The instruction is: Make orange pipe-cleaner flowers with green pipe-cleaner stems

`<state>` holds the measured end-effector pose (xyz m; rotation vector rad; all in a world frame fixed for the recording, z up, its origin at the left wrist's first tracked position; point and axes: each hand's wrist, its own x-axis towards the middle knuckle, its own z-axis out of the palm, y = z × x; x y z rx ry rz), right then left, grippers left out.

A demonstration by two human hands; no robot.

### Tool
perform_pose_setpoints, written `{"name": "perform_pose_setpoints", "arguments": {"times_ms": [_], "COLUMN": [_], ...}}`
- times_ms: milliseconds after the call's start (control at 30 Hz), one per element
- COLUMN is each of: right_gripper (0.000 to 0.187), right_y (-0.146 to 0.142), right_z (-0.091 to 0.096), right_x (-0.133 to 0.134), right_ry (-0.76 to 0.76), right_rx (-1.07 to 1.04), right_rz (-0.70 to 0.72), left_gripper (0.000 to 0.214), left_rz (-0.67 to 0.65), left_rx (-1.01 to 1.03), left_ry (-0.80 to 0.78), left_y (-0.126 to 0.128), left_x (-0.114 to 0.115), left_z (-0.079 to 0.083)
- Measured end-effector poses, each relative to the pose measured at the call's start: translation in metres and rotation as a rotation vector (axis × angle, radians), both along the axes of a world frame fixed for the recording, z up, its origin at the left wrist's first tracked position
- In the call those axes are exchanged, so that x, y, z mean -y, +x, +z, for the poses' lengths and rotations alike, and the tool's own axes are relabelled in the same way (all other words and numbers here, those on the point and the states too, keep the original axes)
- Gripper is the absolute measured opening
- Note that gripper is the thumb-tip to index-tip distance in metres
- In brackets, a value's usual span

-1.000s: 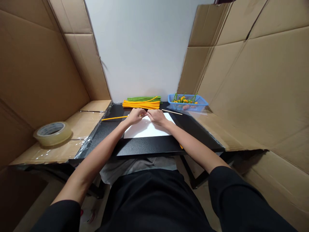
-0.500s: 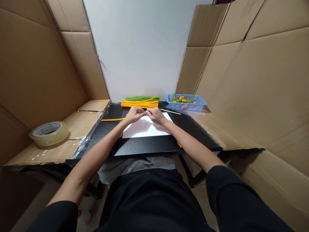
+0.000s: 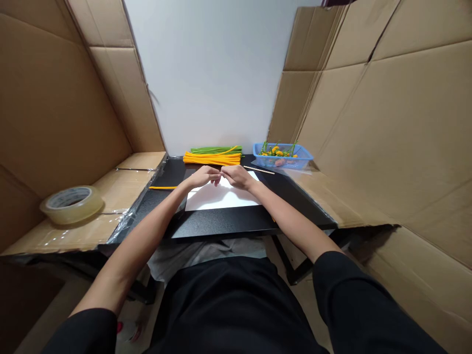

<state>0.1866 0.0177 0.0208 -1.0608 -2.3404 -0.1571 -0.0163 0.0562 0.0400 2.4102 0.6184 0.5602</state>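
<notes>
My left hand (image 3: pixel 204 178) and my right hand (image 3: pixel 236 176) meet over a white sheet of paper (image 3: pixel 221 199), fingertips touching. Both are closed in a pinch. An orange pipe cleaner (image 3: pixel 162 187) sticks out to the left past my left wrist, and a small orange bit shows beside my right forearm. The part between my fingers is hidden by them. Just behind my hands lies a bundle of orange pipe cleaners (image 3: pixel 212 159), with green pipe cleaners (image 3: pixel 216 149) behind it.
A blue basket (image 3: pixel 304 160) with yellow-orange flowers and green stems stands at the back right. A thin pale stick (image 3: pixel 260 170) lies near it. On the left, a roll of clear tape (image 3: pixel 72 204) rests on cardboard (image 3: pixel 123 189). Cardboard walls flank the black table (image 3: pixel 217 223).
The fingers of my left hand have shifted and now hang lower beside my right fingertips. The orange strand's left end has moved slightly left and down; less orange shows by my right forearm.
</notes>
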Motion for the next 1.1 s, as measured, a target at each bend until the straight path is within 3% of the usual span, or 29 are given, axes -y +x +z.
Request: {"name": "perform_pose_setpoints", "arguments": {"times_ms": [133, 333, 500, 700, 900, 1000, 1100], "right_gripper": [0.028, 0.030, 0.029, 0.022, 0.026, 0.023, 0.018], "right_y": [-0.004, -0.008, -0.012, -0.013, -0.004, -0.004, -0.005], "right_z": [-0.002, 0.000, 0.005, 0.006, 0.012, 0.011, 0.008], "right_x": [-0.003, -0.004, -0.006, -0.002, 0.001, 0.002, 0.002], "right_ry": [-0.049, -0.199, -0.397, -0.868, -1.106, -1.088, -0.794], "right_rx": [-0.167, -0.413, -0.557, -0.750, -0.617, -0.595, -0.462], "right_rz": [-0.047, -0.026, -0.032, -0.081, -0.129, -0.163, -0.175], "left_gripper": [0.035, 0.032, 0.029, 0.028, 0.024, 0.023, 0.026], "left_rz": [0.108, 0.136, 0.195, 0.096, -0.021, -0.025, 0.046], "left_rx": [0.060, 0.130, 0.043, -0.243, -0.425, -0.406, -0.403], "left_ry": [0.109, 0.314, 0.647, 0.962, 1.100, 1.029, 0.892], "left_y": [0.004, 0.009, 0.009, 0.011, 0.018, 0.016, 0.009], "left_x": [0.006, 0.012, 0.012, 0.016, 0.016, 0.010, 0.003], "left_z": [-0.002, -0.005, -0.008, -0.005, -0.009, -0.013, -0.014]}}
